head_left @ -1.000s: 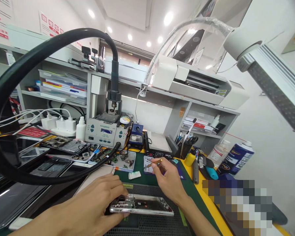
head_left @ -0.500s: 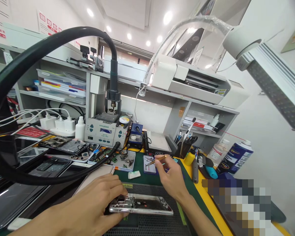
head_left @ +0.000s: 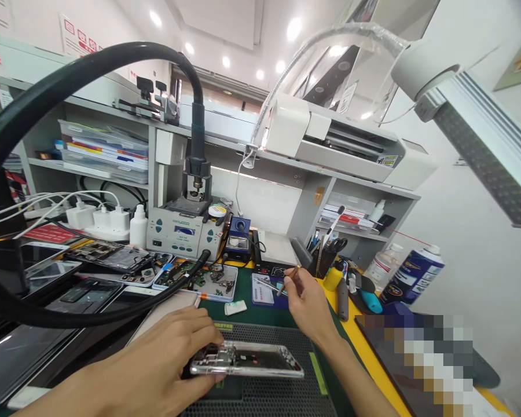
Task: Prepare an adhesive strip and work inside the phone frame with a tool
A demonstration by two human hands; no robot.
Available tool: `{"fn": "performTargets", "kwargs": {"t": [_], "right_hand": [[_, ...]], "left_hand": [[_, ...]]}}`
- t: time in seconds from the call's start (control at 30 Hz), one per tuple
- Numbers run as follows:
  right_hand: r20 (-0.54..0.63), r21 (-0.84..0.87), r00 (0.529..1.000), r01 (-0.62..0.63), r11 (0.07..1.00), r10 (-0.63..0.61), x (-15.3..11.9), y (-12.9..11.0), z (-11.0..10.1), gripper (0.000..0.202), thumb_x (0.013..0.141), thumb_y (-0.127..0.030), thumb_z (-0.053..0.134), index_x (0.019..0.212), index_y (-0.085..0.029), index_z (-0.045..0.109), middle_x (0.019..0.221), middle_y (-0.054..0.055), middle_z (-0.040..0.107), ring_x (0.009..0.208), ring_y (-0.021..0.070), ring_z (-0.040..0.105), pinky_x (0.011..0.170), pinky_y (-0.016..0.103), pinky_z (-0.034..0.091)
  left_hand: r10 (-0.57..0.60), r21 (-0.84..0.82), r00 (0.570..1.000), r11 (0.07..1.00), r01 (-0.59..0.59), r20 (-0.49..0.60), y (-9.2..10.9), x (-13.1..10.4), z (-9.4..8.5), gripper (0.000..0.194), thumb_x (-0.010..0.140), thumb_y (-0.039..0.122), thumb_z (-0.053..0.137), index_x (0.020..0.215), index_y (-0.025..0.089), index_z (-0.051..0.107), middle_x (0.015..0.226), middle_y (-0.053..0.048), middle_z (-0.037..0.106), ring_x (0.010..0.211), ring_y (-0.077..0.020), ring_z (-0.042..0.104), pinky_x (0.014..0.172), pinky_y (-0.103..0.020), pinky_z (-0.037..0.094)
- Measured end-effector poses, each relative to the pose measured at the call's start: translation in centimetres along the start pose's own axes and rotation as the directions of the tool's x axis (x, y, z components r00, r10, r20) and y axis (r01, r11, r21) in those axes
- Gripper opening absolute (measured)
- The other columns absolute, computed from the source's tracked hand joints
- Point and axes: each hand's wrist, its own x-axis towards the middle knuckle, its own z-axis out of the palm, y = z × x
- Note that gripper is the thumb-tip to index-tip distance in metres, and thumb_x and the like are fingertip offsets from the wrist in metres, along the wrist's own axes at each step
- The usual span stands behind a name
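My left hand (head_left: 173, 341) is closed around the left end of an opened smartphone (head_left: 260, 362). The phone has a clear, shiny frame and its dark inside shows; it is tilted over a black perforated work mat (head_left: 278, 399). Between the fingertips of my right hand (head_left: 308, 301) is a slim gold-brown screwdriver (head_left: 292, 273), its thin end pointing down and left. This hand is beyond the phone, near a small white and blue box (head_left: 261, 294). Thin silver tweezers (head_left: 267, 284) appear to lie by that box. My left fingertips are partly hidden behind the phone's end.
A thick black hose (head_left: 8, 133) arcs across the left from the hot-air station (head_left: 178, 237). Phones (head_left: 69, 318) cover the left side, beside a tray of circuit parts (head_left: 226, 289). Bottles and a spray can (head_left: 410, 275) stand right. A lamp (head_left: 481, 133) hangs upper right.
My right hand has moved slightly right, and the screwdriver has swung more upright, away from the small box. The left hand still holds the phone. The whole view has shifted slightly.
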Motion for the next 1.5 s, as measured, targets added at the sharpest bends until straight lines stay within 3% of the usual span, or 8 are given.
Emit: {"fn": "performTargets", "kwargs": {"t": [0.53,0.83,1.03,1.33,1.5], "right_hand": [[0.018,0.014,1.000,0.005,1.000,-0.005,-0.1,-0.2,0.0,0.025,0.101,-0.036,0.049,0.104,-0.020,0.067,0.096,0.010,0.074,0.083,0.0259,0.069,0.074,0.037,0.054],[0.026,0.013,1.000,0.007,1.000,-0.007,-0.1,-0.5,-0.1,0.026,0.102,-0.037,0.049,0.104,-0.020,0.068,0.096,0.010,0.075,0.082,0.0262,0.069,0.073,0.037,0.054],[0.068,0.015,0.997,-0.044,0.999,0.042,0.0,-0.7,-0.2,0.026,0.100,-0.038,0.049,0.103,-0.020,0.067,0.095,0.010,0.074,0.083,0.0271,0.068,0.076,0.038,0.052],[0.104,0.038,0.987,-0.125,0.991,0.121,0.1,-0.4,-0.2,0.019,0.093,-0.037,0.059,0.085,-0.022,0.068,0.082,0.007,0.072,0.077,0.0285,0.064,0.070,0.039,0.043],[0.107,0.198,0.969,-0.240,0.950,0.222,0.5,-0.2,-0.3,0.029,0.093,-0.049,0.061,0.086,-0.022,0.068,0.079,0.008,0.073,0.078,0.0296,0.070,0.070,0.040,0.051]], "left_hand": [[0.031,-0.005,0.999,0.999,-0.032,-0.027,-0.7,-0.1,0.6,0.014,0.094,0.027,0.061,0.107,0.024,0.065,0.100,-0.006,0.067,0.095,-0.0296,0.062,0.084,-0.040,0.044],[-0.006,-0.001,1.000,1.000,0.006,0.005,-0.2,0.0,0.2,0.015,0.094,0.026,0.061,0.108,0.023,0.066,0.101,-0.006,0.067,0.097,-0.0302,0.062,0.086,-0.040,0.044],[0.034,-0.007,0.999,0.999,-0.035,-0.028,-0.9,-0.2,0.9,0.014,0.094,0.027,0.062,0.108,0.024,0.065,0.101,-0.005,0.067,0.095,-0.0296,0.061,0.084,-0.039,0.042],[0.050,-0.008,0.997,0.999,-0.051,-0.056,-1.3,-0.2,1.2,0.014,0.094,0.026,0.062,0.107,0.025,0.065,0.100,-0.004,0.066,0.094,-0.0290,0.062,0.083,-0.039,0.042],[0.030,-0.008,0.999,1.000,-0.030,-0.034,-0.7,-0.1,0.6,0.014,0.093,0.026,0.062,0.107,0.024,0.066,0.100,-0.006,0.068,0.096,-0.0298,0.062,0.085,-0.040,0.043]]}}
